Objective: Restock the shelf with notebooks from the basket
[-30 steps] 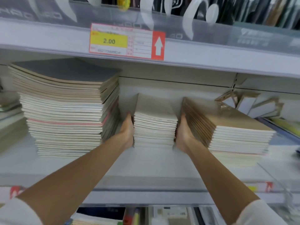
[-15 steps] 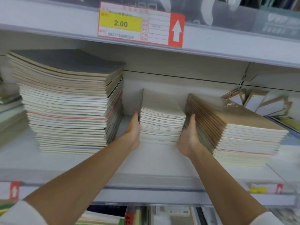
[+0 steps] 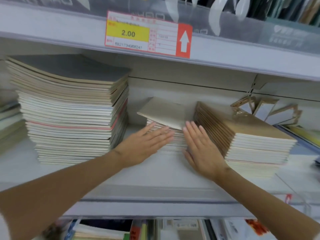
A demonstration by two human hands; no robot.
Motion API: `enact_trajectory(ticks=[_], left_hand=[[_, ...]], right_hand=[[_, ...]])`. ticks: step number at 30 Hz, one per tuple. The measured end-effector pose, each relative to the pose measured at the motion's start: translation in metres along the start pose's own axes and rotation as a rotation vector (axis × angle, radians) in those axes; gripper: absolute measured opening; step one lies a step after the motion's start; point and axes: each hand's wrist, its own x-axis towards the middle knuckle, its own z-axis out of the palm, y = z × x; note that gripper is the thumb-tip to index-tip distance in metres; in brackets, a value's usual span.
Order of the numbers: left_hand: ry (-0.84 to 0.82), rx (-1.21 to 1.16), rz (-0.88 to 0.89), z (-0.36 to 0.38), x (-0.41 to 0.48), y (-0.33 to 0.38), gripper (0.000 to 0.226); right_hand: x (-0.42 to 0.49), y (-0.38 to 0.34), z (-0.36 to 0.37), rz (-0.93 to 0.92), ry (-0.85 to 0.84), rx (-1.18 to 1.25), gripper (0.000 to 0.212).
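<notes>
Head view: left hand (image 3: 147,144) flat, fingers straight, pressed to the front edge of the small notebook stack (image 3: 175,142); right hand (image 3: 202,153) likewise at its right corner, gripping nothing. Top notebook (image 3: 164,112) skewed, corner jutting left. Best to push evenly with both palms, square that cover, and keep clear of the tall stack (image 3: 72,118) and the kraft-covered stack (image 3: 256,139) on the shelf (image 3: 155,172). Basket not in view.

Left hand (image 3: 145,146) and right hand (image 3: 202,149), both bare, on bare forearms (image 3: 69,186); a pale strip, possibly a sleeve (image 3: 1,227), lower left.
</notes>
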Motion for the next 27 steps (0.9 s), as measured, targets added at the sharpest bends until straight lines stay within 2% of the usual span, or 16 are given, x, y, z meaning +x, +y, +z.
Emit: enact_trajectory(ticks=[1,3,4,6,8,11,14,16,19,23,27], left_hand=[[-0.039,0.056,0.08,0.003,-0.001,-0.005,0.063],[-0.094,0.165,0.108,0.004,-0.003,-0.011,0.075],[-0.105,0.207,0.069,0.003,-0.003,-0.013,0.08],[-0.026,0.156,-0.086,-0.004,0.001,-0.013,0.08],[0.078,0.013,-0.284,-0.013,0.006,-0.011,0.076],[0.101,-0.278,-0.632,-0.024,0.014,-0.015,0.076],[0.101,-0.801,-0.965,-0.027,0.02,-0.026,0.075],[0.138,-1.009,-0.978,-0.024,0.025,-0.027,0.066],[0.125,-1.056,-0.94,-0.018,0.03,-0.019,0.052],[0.178,-1.104,-1.09,-0.012,0.04,-0.007,0.057],[0.184,-1.28,-1.154,-0.01,0.046,0.001,0.07]], right_hand=[[0.002,0.002,0.001,-0.076,0.029,-0.091,0.066],[0.005,0.002,0.003,-0.114,0.047,-0.168,0.067],[0.008,-0.001,0.004,-0.098,0.038,-0.186,0.068],[0.016,-0.006,0.002,-0.013,0.034,-0.141,0.067],[0.025,-0.011,-0.004,0.102,0.059,0.01,0.061],[0.036,-0.013,-0.012,0.302,0.127,0.3,0.049],[0.045,-0.007,-0.014,0.578,0.163,0.647,0.036],[0.049,-0.003,-0.012,0.701,0.115,0.778,0.036],[0.052,-0.004,-0.005,0.803,-0.017,1.02,0.05],[0.059,-0.011,0.0,0.892,-0.007,1.12,0.056],[0.064,-0.021,0.002,0.954,0.098,1.222,0.052]])
